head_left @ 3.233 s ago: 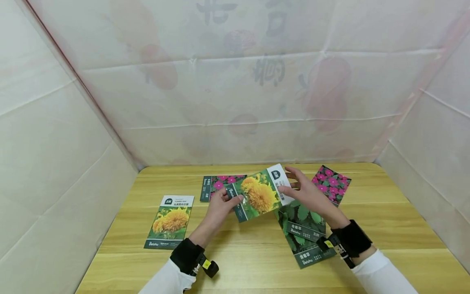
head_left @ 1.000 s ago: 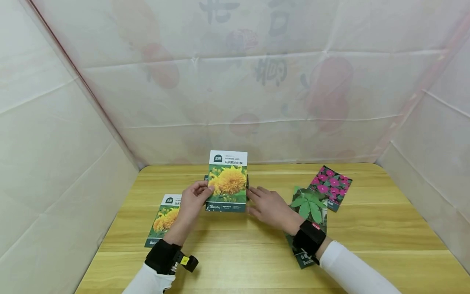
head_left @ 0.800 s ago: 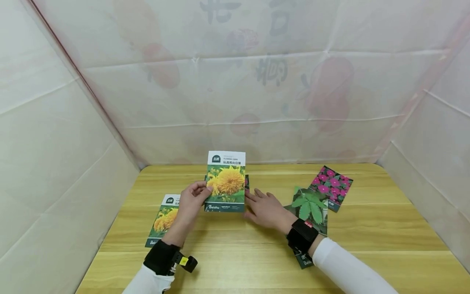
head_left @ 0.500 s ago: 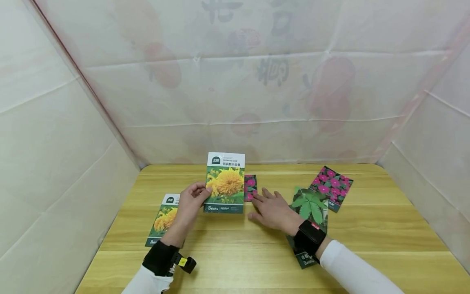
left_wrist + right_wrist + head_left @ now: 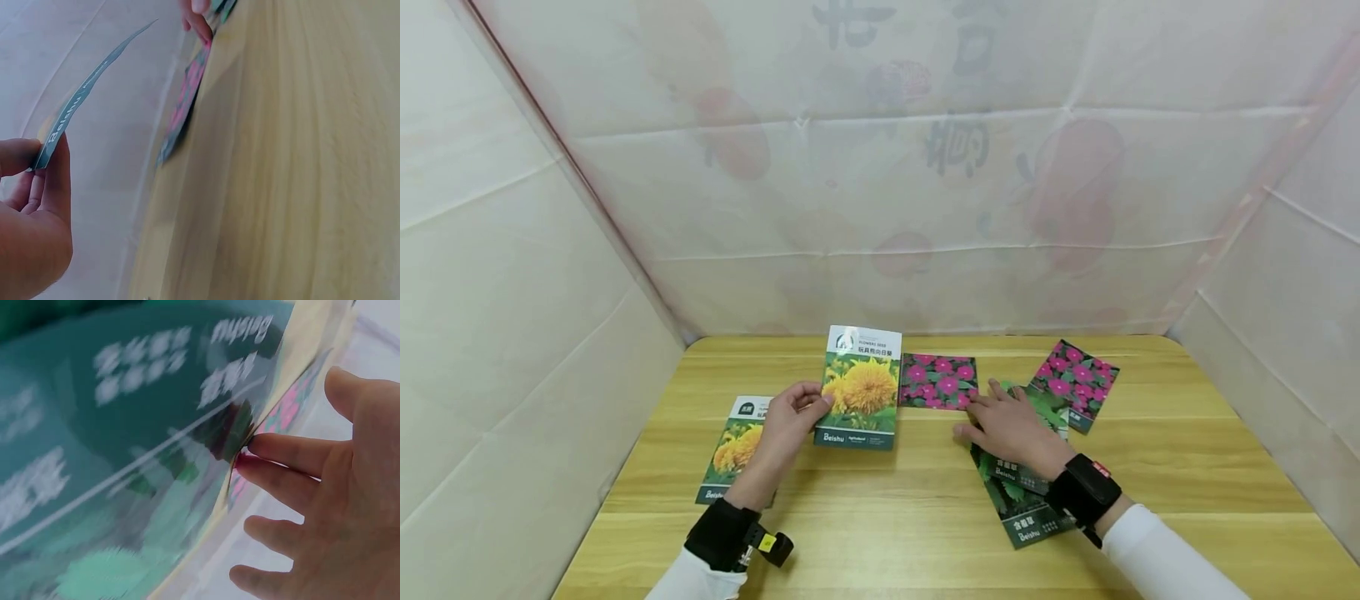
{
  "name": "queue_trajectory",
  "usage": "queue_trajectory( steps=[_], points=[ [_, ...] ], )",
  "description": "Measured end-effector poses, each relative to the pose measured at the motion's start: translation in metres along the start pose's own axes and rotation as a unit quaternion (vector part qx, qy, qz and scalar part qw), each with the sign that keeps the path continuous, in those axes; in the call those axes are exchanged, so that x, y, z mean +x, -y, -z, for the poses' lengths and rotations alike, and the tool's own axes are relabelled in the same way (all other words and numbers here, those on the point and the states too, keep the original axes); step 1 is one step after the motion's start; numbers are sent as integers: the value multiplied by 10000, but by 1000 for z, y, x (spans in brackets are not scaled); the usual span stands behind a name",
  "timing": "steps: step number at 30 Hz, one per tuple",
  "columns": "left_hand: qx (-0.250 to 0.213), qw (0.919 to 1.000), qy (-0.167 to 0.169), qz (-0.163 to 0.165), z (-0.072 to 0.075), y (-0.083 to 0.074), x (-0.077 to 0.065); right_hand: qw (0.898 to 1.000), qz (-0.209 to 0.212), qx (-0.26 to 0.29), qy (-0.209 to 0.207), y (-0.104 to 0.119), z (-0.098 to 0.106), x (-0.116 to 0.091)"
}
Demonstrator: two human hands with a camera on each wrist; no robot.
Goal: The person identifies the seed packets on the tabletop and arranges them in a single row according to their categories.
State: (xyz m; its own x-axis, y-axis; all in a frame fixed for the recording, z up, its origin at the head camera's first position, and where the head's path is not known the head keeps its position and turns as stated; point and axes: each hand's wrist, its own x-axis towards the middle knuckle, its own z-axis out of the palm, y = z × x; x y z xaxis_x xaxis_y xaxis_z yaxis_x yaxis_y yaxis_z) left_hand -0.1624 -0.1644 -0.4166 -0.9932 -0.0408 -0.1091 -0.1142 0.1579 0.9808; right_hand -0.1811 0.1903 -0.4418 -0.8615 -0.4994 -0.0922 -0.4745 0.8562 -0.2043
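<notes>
My left hand (image 5: 793,417) pinches a seed packet with yellow sunflowers (image 5: 867,387) by its left edge, thumb in front, and holds it up off the table. In the left wrist view this packet looks bent along its length. My right hand (image 5: 1011,429) has its fingers spread, with fingertips on the right end of a pink-flower seed packet (image 5: 938,381) lying flat. The right wrist view shows two straight fingers (image 5: 281,478) at that packet's edge. Below this hand lie two overlapping green-leaf packets (image 5: 1033,529), partly hidden by it.
Another sunflower packet (image 5: 733,454) lies at the left, partly behind my left forearm. A second pink-flower packet (image 5: 1075,379) lies at the back right, beside the green-leaf packets. Pale fabric walls (image 5: 880,283) enclose the wooden table (image 5: 865,533) at the back and sides.
My right hand has let go of the sunflower packet, which the left hand turned upright. The pink-flower packet has slid right from behind it under my right fingers.
</notes>
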Motion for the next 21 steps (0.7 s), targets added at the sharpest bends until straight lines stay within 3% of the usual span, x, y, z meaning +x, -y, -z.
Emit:
queue_trajectory(
  steps=[5,12,21],
  points=[
    [249,9996,-8,120,1,3,-2,9998,-76,-32,-185,-14,-1,-5],
    [538,9984,-44,142,2,9,-4,9946,87,13,-1031,-15,-7,-4],
    [952,9948,274,229,7,24,-11,9843,357,-28,-1727,-11,-6,-3]
  ],
)
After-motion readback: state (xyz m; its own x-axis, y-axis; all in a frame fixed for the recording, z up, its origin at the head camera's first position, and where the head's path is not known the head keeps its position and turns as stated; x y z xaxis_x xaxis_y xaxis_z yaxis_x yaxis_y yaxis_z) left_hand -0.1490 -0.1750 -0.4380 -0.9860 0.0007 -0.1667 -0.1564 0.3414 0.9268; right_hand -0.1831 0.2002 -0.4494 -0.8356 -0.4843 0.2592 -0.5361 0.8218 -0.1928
